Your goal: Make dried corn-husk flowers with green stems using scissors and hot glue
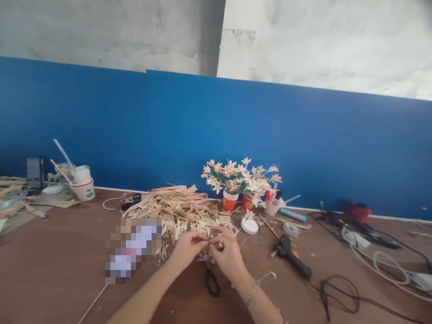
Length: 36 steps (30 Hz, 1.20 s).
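Note:
My left hand [189,247] and my right hand [228,253] meet over the table, thumbs and fingertips pinched together. Whatever they hold between them is too small to make out. Below them lies a pair of scissors with a black handle [212,283], its blades largely covered by my hands. Just beyond my fingers spreads a pile of dry, pale husk strips [182,209]. Cream-coloured handmade flowers [236,175] on green stems stand in a red-orange paper cup [229,202] and another cup beside it. A single flower [249,214] rests on a white round spool [249,227].
To the right are a black glue gun [292,257] with its cord, a clear tape roll [291,229] and tangled cables [388,267]. On the left lie a phone-like blurred object [133,249] with a white cable and a white cup [83,190] holding sticks. A blue partition [270,135] closes off the back.

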Motion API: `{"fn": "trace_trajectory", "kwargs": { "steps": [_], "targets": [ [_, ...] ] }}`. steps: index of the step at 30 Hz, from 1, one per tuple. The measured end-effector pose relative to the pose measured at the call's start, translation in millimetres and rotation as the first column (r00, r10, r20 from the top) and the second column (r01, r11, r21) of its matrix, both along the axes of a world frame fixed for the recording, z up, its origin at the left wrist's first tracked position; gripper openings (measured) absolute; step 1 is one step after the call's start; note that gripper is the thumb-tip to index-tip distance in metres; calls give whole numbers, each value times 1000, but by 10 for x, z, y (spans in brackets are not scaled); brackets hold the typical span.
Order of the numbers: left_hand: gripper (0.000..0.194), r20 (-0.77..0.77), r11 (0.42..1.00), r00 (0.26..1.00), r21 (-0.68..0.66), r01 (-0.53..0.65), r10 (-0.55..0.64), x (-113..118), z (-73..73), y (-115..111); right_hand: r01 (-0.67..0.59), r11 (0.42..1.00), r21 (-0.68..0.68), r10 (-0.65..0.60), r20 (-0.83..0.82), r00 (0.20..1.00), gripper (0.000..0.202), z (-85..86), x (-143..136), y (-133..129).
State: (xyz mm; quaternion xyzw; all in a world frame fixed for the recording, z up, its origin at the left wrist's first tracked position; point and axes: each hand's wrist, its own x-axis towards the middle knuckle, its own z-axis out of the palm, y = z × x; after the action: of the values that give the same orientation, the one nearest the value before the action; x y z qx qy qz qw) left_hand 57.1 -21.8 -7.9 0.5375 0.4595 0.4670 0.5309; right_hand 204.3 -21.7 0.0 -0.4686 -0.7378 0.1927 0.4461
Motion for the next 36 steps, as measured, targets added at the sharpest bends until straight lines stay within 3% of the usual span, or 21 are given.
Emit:
{"fn": "trace_trajectory", "kwargs": {
  "steps": [3, 5, 8, 11, 14, 17, 21, 24, 26, 30, 36],
  "targets": [
    [15, -29, 1000, 1000, 3, 7, -7, -35, 12, 10, -40, 985, -165, 23, -106, 994, 10, 23, 9, 19],
    [15, -24, 999, 999, 14, 38, -37, -45, 32, 3, -145, 932, -333, 70, -228, 971, 7, 53, 34, 30],
    [15, -3, 993, 993, 9, 116, -116, -48, 67, -32, -414, 739, -531, 167, -451, 877, 8, 111, 101, 27],
    [16, 5, 980, 980, -2, 197, -197, -41, 122, -96, -587, 543, -601, 190, -593, 783, 9, 153, 167, 2],
    [14, -42, 969, 969, 22, 244, -243, -27, 188, -159, -613, 453, -648, 155, -619, 770, 9, 156, 200, -11],
    [12, -139, 978, 971, 53, 204, -195, -15, 212, -170, -550, 510, -661, 189, -538, 821, 9, 127, 197, 8],
    [10, -205, 986, 975, 119, 114, -88, -12, 149, -105, -334, 719, -609, 176, -306, 936, 10, 81, 145, 40],
    [11, -202, 995, 979, 92, 50, -31, 0, 96, -64, -172, 909, -380, 137, -116, 984, 20, 56, 76, 13],
    [11, -184, 997, 983, 74, 13, 1, 20, 81, -62, -95, 980, -178, 100, 20, 995, 24, 41, 22, -29],
    [13, -186, 996, 981, 75, -41, 54, 56, 76, -88, 59, 996, 73, -71, 174, 982, 15, 7, -56, -106],
    [16, -232, 998, 971, 32, -53, 59, 39, 56, -65, 111, 973, 201, -161, 252, 954, 7, -4, -25, -103]
  ]
}}
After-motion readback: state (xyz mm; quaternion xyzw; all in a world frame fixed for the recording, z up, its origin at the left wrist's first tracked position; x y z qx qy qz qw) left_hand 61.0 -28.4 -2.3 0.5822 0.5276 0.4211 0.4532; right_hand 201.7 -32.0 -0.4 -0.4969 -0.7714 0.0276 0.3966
